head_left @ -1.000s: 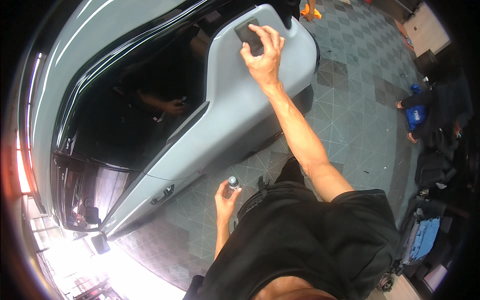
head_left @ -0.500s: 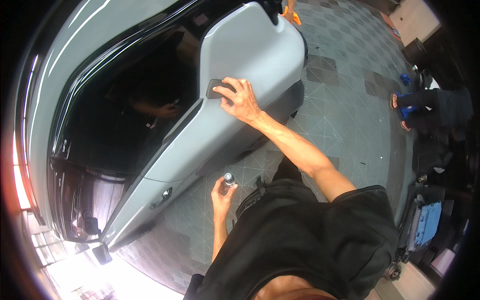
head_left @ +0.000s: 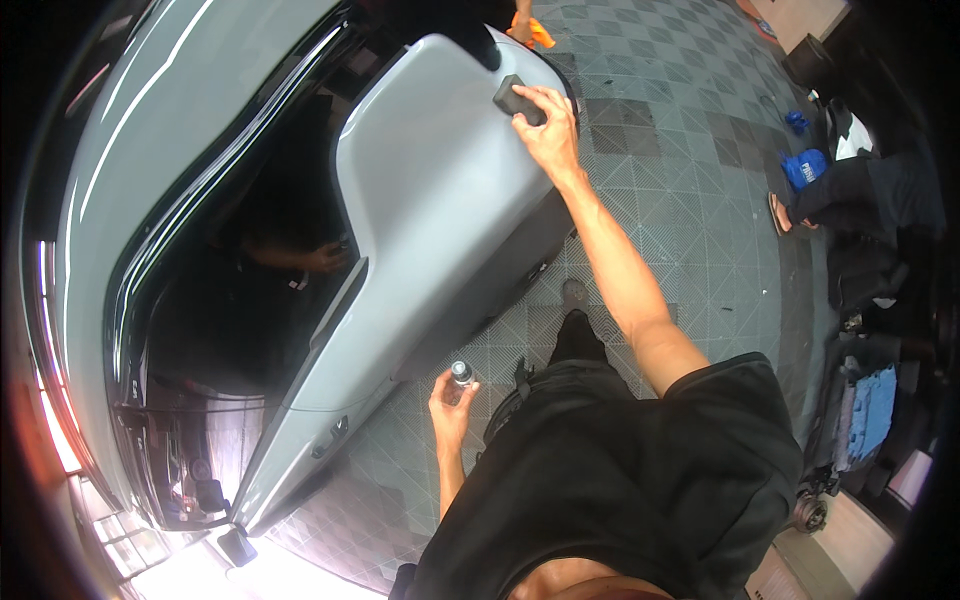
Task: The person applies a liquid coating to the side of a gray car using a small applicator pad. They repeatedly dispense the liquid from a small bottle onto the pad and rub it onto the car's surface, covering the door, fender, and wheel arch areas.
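My right hand [head_left: 552, 128] grips a dark grey sponge block [head_left: 517, 100] between thumb and fingers. The block rests against the upper rear panel of a glossy grey car [head_left: 430, 170], close to the dark lamp area. Lower down, beside the car door, my left hand [head_left: 453, 402] is closed around a small bottle [head_left: 462, 374] with a grey cap, held upright away from the bodywork. A dark side window [head_left: 260, 270] lies left of the panel and mirrors an arm.
Another person's hand [head_left: 521, 22] holds an orange cloth [head_left: 541, 36] at the car's far end. A person in dark clothes [head_left: 870, 195] is at the right by a blue bag [head_left: 804, 168]. A cart with a blue towel [head_left: 872, 412] stands lower right on the tiled floor [head_left: 690, 250].
My right hand has moved the sponge block up and right across the panel, from beside the window corner toward the rear edge. My left hand keeps its hold on the bottle.
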Demonstrator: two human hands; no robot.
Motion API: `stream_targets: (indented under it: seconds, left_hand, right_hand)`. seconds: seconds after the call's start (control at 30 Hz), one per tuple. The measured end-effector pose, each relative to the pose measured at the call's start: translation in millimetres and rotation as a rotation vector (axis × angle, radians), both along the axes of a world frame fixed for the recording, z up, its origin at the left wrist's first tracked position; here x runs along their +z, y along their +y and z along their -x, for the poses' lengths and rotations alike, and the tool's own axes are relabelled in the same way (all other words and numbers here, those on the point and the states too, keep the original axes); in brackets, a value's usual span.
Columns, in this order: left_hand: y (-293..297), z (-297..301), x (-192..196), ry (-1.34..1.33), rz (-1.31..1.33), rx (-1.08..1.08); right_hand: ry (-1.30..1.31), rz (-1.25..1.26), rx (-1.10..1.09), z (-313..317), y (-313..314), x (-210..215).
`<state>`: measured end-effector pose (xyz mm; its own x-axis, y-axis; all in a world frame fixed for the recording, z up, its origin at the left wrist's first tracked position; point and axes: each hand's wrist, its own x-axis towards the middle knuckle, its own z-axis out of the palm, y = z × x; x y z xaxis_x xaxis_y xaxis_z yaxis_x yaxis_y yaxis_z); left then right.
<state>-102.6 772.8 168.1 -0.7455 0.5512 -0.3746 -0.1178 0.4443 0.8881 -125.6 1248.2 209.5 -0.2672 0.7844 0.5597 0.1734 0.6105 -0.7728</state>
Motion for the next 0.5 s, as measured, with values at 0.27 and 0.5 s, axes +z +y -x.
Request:
stream_targets:
  seconds: [0.27,0.5]
  left_hand:
    - [30.3,17.5,14.9,0.038,0.018,-0.017]
    - [50.4,4.8,20.3,0.026,-0.045,-0.093]
  right_hand:
    - [0.002,0.23,0.246,1.7,96.5,1.5]
    - [-0.17,0.072,0.422,27.0,166.1,1.6]
